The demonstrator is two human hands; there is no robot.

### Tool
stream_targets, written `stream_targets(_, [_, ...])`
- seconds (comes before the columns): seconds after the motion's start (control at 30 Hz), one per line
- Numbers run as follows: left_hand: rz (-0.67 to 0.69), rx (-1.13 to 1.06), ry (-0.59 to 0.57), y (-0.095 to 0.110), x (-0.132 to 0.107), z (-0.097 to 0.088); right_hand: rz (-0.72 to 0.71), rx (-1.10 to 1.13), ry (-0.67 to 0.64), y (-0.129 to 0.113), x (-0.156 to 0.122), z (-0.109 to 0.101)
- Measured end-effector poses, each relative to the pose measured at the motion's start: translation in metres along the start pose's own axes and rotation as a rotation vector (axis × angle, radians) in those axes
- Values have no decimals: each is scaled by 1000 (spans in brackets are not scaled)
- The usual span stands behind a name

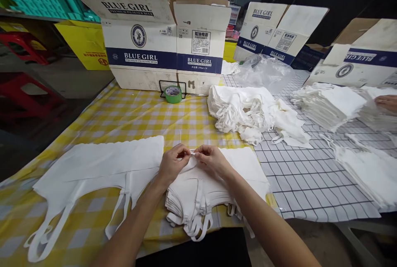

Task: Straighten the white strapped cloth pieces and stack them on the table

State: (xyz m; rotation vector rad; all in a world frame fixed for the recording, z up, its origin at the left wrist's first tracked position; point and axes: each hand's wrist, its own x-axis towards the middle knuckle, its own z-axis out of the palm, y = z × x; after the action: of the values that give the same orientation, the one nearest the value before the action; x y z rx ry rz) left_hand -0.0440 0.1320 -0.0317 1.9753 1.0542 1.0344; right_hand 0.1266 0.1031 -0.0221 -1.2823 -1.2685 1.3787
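A stack of white cloth bags (pixel 242 172) with straps hanging over the table's front edge lies right in front of me. My left hand (pixel 171 163) and my right hand (pixel 211 160) meet at its far edge, fingers pinched together on the top bag's rim. To the left a single white bag (pixel 102 163) lies spread flat on the yellow checked tablecloth (pixel 139 114), its straps trailing toward me.
A heap of white bags (pixel 248 112) sits behind the stack. More white stacks (pixel 328 103) lie on the grey grid cloth at right, where another person's hand (pixel 387 102) rests. Open "Blue Girl" cartons (pixel 161 48) stand at the back, green tape roll (pixel 173 94) before them.
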Motion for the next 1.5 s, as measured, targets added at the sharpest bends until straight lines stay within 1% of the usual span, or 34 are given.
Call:
stream_targets(0.3, [29,63,2,-5,-1,1,25,144,-27,8,1,0])
stream_targets(0.4, [39,66,5,-3,-2,1,-4,106,-38,10,1,-1])
stream_targets(0.57, [45,76,20,1,-2,0,-56,4,-17,7,-1,-1])
stream_targets(0.7, [66,74,36,-2,-3,0,-116,-31,-29,6,-1,-1])
stream_targets(0.9, [76,71,45,-7,-3,0,-145,-48,-23,9,2,-1])
stream_targets(1.17, [76,60,49,-9,-2,1,-94,-27,-22,10,2,-1])
stream_targets(1.33, [66,67,48,-10,-3,2,-55,-13,-49,12,4,-2])
stream_targets(1.5, [49,63,48,-9,-2,3,-49,-24,-54,13,5,-3])
